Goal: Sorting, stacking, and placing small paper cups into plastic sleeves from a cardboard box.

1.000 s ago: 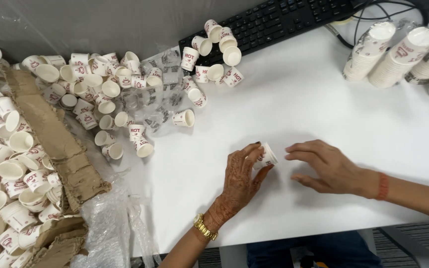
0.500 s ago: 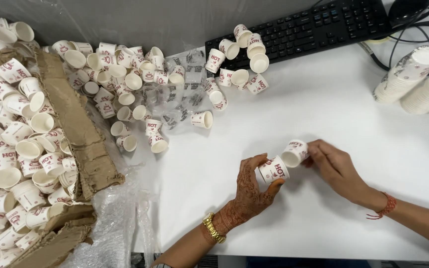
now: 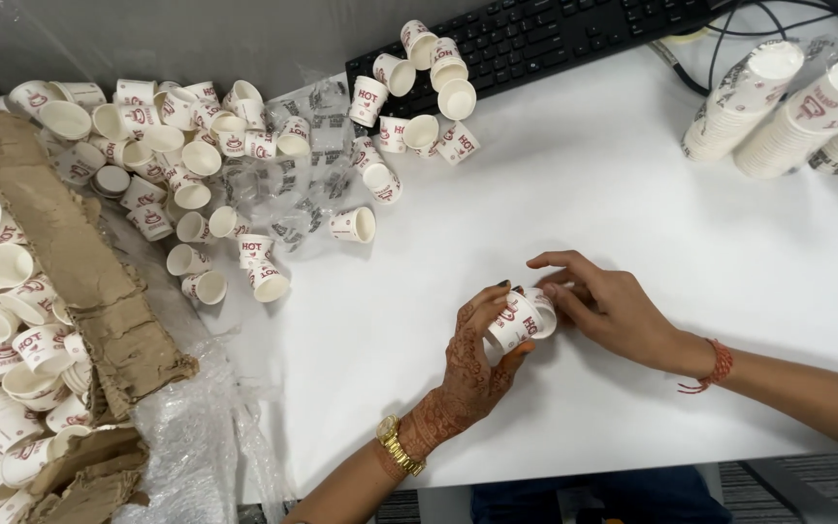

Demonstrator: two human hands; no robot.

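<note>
White paper cups (image 3: pixel 521 320) with red print, two or three nested on their sides, sit between both hands just above the white table (image 3: pixel 632 194). The left hand (image 3: pixel 472 364), patterned with dark henna and wearing a gold watch (image 3: pixel 400 446) at the wrist, wraps its fingers and thumb around the lower cup. The right hand (image 3: pixel 608 306), a red thread bracelet (image 3: pixel 715 364) at its wrist, closes its fingertips on the rim end of the upper cup. Loose cups (image 3: pixel 244 155) of the same kind lie scattered over clear plastic wrap (image 3: pixel 322 146) further back and to the left, some spilling beside torn brown cardboard (image 3: pixel 80 281). More cups rest against a black keyboard (image 3: pixel 535 34). Tall stacks of cups (image 3: pixel 788 102) lie at the far right of the table
</note>
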